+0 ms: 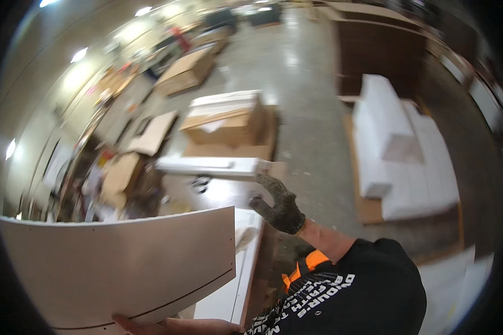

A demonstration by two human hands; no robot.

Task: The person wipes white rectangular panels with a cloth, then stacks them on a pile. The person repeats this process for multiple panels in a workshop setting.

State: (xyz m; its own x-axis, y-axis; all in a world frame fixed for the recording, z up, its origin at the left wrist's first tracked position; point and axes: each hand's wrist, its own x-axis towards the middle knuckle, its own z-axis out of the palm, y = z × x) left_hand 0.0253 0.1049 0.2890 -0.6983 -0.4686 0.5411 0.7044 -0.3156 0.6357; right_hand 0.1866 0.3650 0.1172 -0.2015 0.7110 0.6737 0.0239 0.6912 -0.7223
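A large flat board (121,268) with a dark groove and small holes stands tilted across the lower left. My left hand (130,324) is at its lower edge, thumb over the face near the groove; the other fingers are hidden. Farther up, my right hand (280,205), in a grey knit glove, is raised with thumb and fingers apart. Its fingertips overlap the end of a long white piece (209,166); whether they touch is unclear. Between my arms lies a white panel (222,299), partly covered by the board.
Beyond the white piece, cardboard packs (222,132) sit stacked on the floor. White wrapped stacks (419,167) stand to the right on cardboard, before a tall brown stack (381,58). Left, an open carton (121,178) stands among blurred clutter. Concrete floor (314,176) runs between the stacks.
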